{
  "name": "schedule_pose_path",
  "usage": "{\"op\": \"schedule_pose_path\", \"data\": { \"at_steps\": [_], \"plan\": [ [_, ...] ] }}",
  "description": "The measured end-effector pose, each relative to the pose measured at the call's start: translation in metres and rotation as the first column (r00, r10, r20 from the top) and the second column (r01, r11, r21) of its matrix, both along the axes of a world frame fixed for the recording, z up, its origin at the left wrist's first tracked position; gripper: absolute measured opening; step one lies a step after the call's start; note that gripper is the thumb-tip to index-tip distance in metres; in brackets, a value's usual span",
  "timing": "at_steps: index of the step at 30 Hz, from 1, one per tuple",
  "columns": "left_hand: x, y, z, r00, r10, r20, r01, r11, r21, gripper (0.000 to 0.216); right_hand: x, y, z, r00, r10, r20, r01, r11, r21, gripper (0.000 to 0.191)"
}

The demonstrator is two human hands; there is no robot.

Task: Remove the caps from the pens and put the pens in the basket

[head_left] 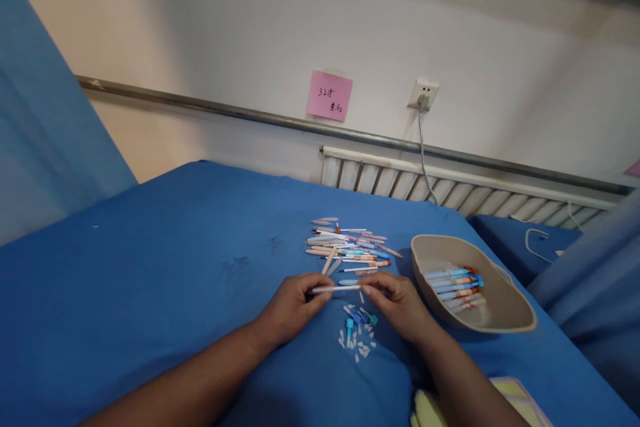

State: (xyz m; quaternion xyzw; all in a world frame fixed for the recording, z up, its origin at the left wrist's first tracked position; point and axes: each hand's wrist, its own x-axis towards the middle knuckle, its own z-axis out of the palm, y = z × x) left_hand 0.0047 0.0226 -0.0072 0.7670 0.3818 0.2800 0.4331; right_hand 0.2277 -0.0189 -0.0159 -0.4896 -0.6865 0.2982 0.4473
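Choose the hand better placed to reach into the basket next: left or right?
Probably the right hand: it is nearer the basket, with the left hand farther off. The left pinches the thin white rod, whose other end is at the right hand.

pink note (330, 95) — above metal rail (250, 111) | wall socket (426, 88) — plug (423, 103) in | radiator (369, 177) below rail

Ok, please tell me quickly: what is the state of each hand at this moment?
Left hand: closed, holding one end of a thin pale rod.
Right hand: closed, pinching at the rod's other end.
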Motion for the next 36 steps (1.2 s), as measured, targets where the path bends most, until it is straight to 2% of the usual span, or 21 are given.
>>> {"op": "schedule_pose_path", "data": {
  "at_steps": [3,6,12,17,24,28,33,36],
  "plan": [
    [0.0,-0.002,0.0,0.996,-0.065,-0.062,0.071,0.993,0.094,0.019,-0.005,-0.004,0.002,0.991,0.089,0.097,-0.085,0.995,-0.043,0.014],
    [0.001,-0.006,0.0,0.987,-0.124,-0.102,0.137,0.982,0.132,0.019,-0.01,-0.008,0.002,0.985,0.1,0.142,-0.089,0.993,-0.081,0.007],
    [0.002,-0.01,0.004,0.986,-0.136,-0.094,0.147,0.981,0.128,0.017,-0.015,-0.014,0.007,0.96,0.084,0.268,-0.087,0.996,-0.002,0.003],
    [0.002,-0.012,0.004,0.985,-0.142,-0.099,0.155,0.978,0.141,0.016,-0.014,-0.015,0.008,0.936,0.099,0.337,-0.12,0.992,0.042,0.008],
    [0.002,-0.009,0.003,0.985,-0.15,-0.085,0.16,0.979,0.129,0.017,-0.015,-0.014,0.01,0.909,0.142,0.393,-0.139,0.99,-0.035,0.017],
    [0.001,-0.008,0.001,0.987,-0.134,-0.085,0.143,0.983,0.114,0.016,-0.018,-0.017,0.013,0.929,0.072,0.362,-0.072,0.997,-0.014,0.022],
    [0.001,-0.007,-0.001,0.989,-0.123,-0.082,0.132,0.985,0.111,0.017,-0.017,-0.016,0.01,0.929,0.072,0.363,-0.103,0.992,0.067,0.002],
    [0.001,-0.007,0.0,0.99,-0.116,-0.082,0.123,0.988,0.097,0.017,-0.015,-0.014,0.007,0.914,0.085,0.397,-0.111,0.993,0.043,0.01]
  ]
}}
